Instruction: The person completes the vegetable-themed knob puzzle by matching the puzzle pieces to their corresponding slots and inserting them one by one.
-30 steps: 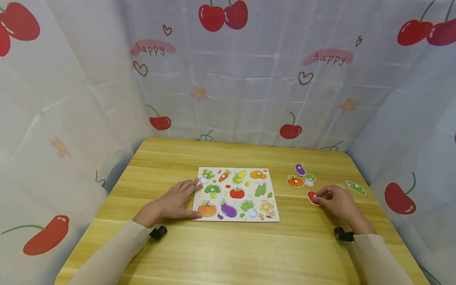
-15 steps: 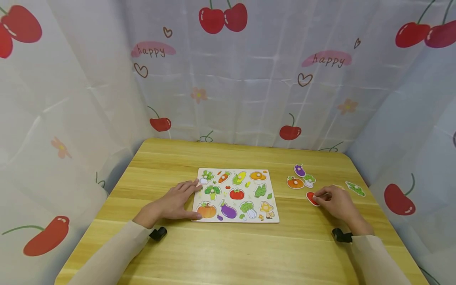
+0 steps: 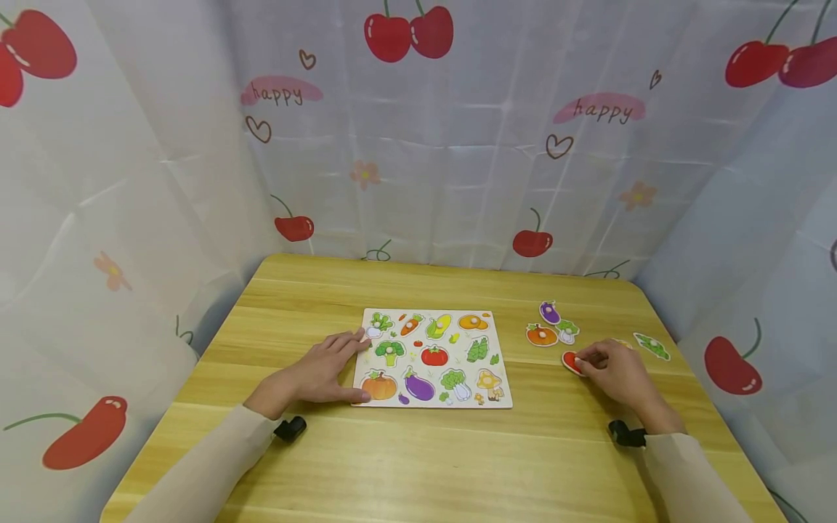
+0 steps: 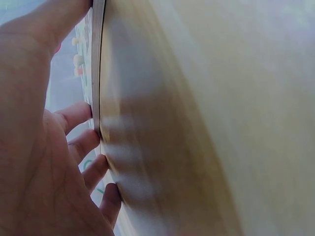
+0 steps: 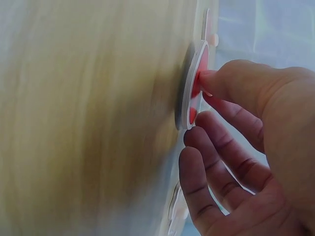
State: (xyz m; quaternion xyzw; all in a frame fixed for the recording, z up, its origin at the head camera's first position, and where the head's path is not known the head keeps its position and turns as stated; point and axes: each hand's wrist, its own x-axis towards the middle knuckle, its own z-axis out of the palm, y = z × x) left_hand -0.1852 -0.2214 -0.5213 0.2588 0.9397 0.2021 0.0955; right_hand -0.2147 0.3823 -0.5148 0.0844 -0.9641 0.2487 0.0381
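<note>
My left hand (image 3: 318, 372) rests at the left edge of a pale puzzle board (image 3: 460, 354) printed with vegetables. In the left wrist view, its fingertips (image 4: 81, 114) touch along the board's edge, fingers spread. Over on the right, my right hand (image 3: 620, 372) pinches a red puzzle piece (image 3: 571, 362) by its middle, between thumb and forefinger. The right wrist view shows this red piece (image 5: 193, 114) edge-on with a dark shadow beside it; the other fingers are loosely bent below. Carrot, corn and orange-coloured shapes in the board's top row carry small knobs.
Loose eggplant (image 3: 550, 313), pumpkin (image 3: 541, 335) and leafy green vegetable (image 3: 567, 333) pieces lie together beyond the right hand. A pea pod piece (image 3: 652, 346) is farther right. A yellowish piece (image 3: 623, 343) is partly hidden behind the hand. Printed curtains (image 3: 418, 181) surround the wooden table (image 3: 418, 465).
The red piece has tilted slightly in the right hand's fingers, its white edge now showing thicker. The left hand and the board stay where they were.
</note>
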